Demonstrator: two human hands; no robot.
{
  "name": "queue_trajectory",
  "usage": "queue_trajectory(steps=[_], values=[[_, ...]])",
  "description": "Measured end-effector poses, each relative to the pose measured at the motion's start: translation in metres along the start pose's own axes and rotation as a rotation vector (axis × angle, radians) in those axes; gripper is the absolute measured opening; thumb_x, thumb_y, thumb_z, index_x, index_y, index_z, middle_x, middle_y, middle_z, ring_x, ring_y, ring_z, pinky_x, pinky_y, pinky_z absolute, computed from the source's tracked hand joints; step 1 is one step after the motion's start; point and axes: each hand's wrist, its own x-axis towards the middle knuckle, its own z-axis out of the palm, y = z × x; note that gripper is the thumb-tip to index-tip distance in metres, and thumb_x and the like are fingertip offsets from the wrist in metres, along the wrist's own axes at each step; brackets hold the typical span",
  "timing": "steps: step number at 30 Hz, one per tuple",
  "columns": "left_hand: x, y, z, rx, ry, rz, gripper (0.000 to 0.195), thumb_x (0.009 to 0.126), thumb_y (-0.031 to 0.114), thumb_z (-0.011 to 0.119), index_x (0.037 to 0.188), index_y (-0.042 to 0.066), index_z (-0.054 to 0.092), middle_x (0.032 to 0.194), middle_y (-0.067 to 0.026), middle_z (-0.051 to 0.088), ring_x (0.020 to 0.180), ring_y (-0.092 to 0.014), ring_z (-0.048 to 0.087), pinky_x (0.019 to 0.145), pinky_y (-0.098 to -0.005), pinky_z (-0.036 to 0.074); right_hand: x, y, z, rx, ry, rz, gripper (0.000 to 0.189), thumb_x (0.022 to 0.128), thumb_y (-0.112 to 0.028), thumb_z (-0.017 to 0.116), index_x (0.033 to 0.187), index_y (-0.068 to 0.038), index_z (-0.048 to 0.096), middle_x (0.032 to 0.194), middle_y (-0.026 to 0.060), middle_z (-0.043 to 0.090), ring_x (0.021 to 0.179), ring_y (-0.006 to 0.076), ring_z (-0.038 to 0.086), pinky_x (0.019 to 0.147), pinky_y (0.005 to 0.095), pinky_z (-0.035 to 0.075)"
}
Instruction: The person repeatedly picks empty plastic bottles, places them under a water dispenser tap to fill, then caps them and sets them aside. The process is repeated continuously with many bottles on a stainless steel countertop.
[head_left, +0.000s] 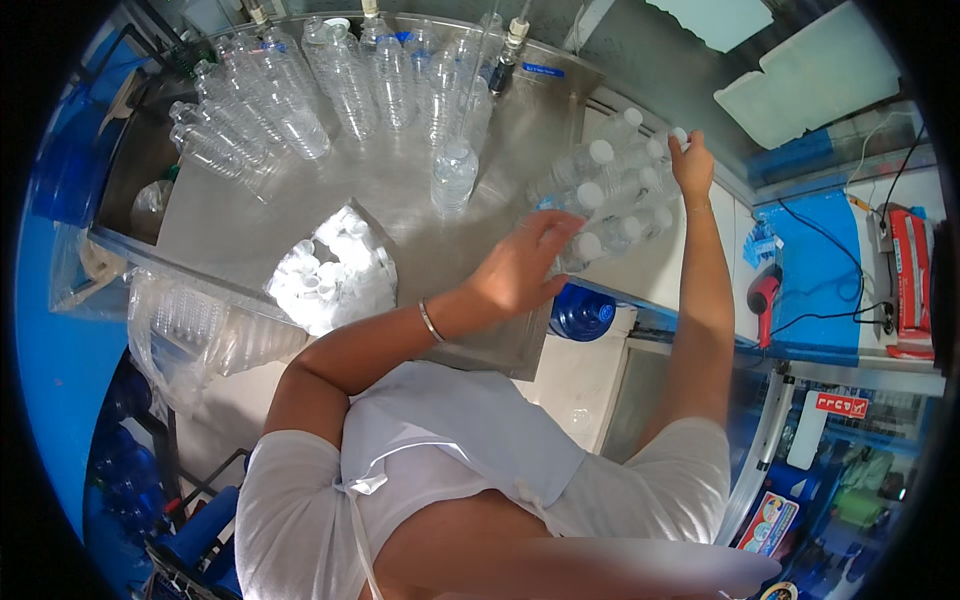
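A group of clear plastic bottles with white caps (591, 196) stands close together on the white counter at the right. My right hand (694, 169) is at the far corner of this group, its thumb and fingers pinching the white cap of one bottle (678, 136). My left hand (521, 262) is at the near left side of the group, fingers spread and empty, its fingertips close to the nearest capped bottles. Whether they touch is hard to tell. One filled bottle (454, 178) stands apart on the steel worktop (375, 172). Beside my left forearm lies an open plastic bag of white caps (334, 274).
Uncapped clear bottles (345, 90) line the worktop's back, below filling nozzles (517, 34). A bag of bottles (180, 322) hangs off the front left edge. A blue water jug (583, 311) sits below the counter. A red heat gun or hair dryer (764, 296) and cables are at right.
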Motion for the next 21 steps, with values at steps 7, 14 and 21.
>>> queue_trajectory(steps=[7, 14, 21], values=[[-0.027, -0.035, 0.006, 0.035, 0.009, -0.082, 0.075, 0.068, 0.006, 0.074, 0.135, 0.000, 0.040, 0.120, -0.0184, 0.046, 0.110, -0.037, 0.052, 0.090, -0.0430, 0.048, 0.007, 0.024, -0.003, -0.100, -0.206, -0.030, 0.055, 0.084, -0.052, 0.064, 0.108, -0.002, 0.059, 0.092, 0.0275, 0.066, 0.091, 0.0449, 0.063, 0.079, 0.0486, 0.049], [-0.056, -0.049, -0.020, 0.044, -0.046, -0.157, 0.064, 0.071, 0.005, 0.072, 0.129, 0.002, 0.046, 0.119, -0.0163, 0.046, 0.109, -0.036, 0.053, 0.089, -0.0416, 0.048, -0.017, -0.005, -0.040, -0.131, 0.071, -0.132, 0.058, 0.083, -0.038, 0.071, 0.130, -0.009, 0.055, 0.114, 0.0277, 0.058, 0.104, 0.0436, 0.057, 0.087, 0.0502, 0.047], [-0.089, -0.071, -0.098, 0.035, 0.006, -0.344, 0.051, 0.074, 0.004, 0.068, 0.123, 0.007, 0.054, 0.122, -0.0143, 0.051, 0.112, -0.035, 0.053, 0.095, -0.0393, 0.046, -0.133, -0.158, -0.139, 0.565, 0.183, -0.229, 0.019, 0.090, -0.009, 0.062, 0.107, -0.002, 0.065, 0.092, 0.0077, 0.063, 0.082, 0.0173, 0.063, 0.075, 0.0290, 0.048]])
